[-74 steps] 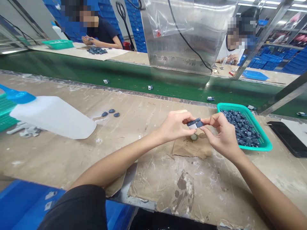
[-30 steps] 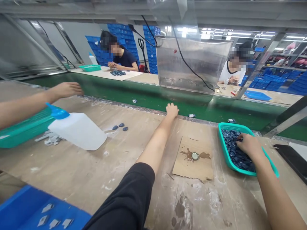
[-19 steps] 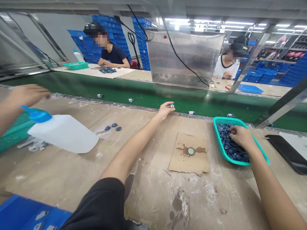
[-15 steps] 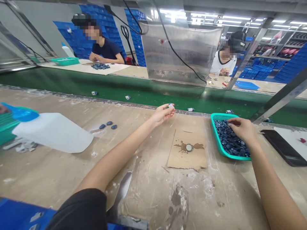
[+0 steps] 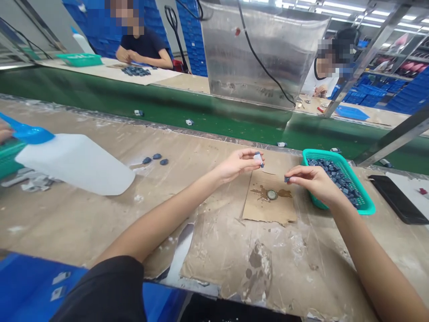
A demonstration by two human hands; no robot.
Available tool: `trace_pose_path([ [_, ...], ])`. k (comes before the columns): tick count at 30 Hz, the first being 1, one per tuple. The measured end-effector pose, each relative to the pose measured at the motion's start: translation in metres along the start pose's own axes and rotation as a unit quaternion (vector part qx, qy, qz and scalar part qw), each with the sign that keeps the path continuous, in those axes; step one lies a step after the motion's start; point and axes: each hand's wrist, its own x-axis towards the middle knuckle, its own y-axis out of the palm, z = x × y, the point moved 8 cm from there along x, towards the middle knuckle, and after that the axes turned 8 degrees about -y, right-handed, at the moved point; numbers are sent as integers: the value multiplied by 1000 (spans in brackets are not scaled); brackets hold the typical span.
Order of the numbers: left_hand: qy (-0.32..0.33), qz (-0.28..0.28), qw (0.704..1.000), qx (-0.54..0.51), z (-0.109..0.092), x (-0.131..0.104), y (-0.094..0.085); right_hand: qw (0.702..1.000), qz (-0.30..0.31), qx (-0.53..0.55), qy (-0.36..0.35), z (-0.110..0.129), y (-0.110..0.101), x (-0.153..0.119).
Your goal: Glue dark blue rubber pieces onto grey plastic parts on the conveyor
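Between the fingertips of my left hand (image 5: 241,164) is a small white-and-dark-blue piece (image 5: 258,158). My right hand (image 5: 313,181) pinches a small dark blue piece (image 5: 287,179), held over the right edge of a cardboard square (image 5: 258,210). On that cardboard sits a bottle cap (image 5: 271,194) with a pale filling, brown wet stains around it. Beside my right hand stands a turquoise basket (image 5: 368,206) filled with many dark blue pieces (image 5: 338,176); my wrist and hand cover part of its near left side.
A white bottle with a blue top (image 5: 80,163) lies to the left, near several loose dark blue pieces (image 5: 157,156). A black phone (image 5: 397,199) lies at the right. Behind runs a green conveyor belt (image 5: 228,120) carrying small pieces. Two people (image 5: 145,49) sit across it.
My right hand has left the basket and moved left with a dark blue piece. My left hand has shifted right and slightly down, closer to it. The camera view has tilted down.
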Motion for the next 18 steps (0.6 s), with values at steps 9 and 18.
trace_pose_path([
  [9, -43, -85, 995, -22, 7, 1, -13, 893, 151, -389, -167, 7, 68, -10],
  [18, -53, -60, 995, -64, 20, 4, -10, 923, 125, -337, -139, 10, 58, -8],
])
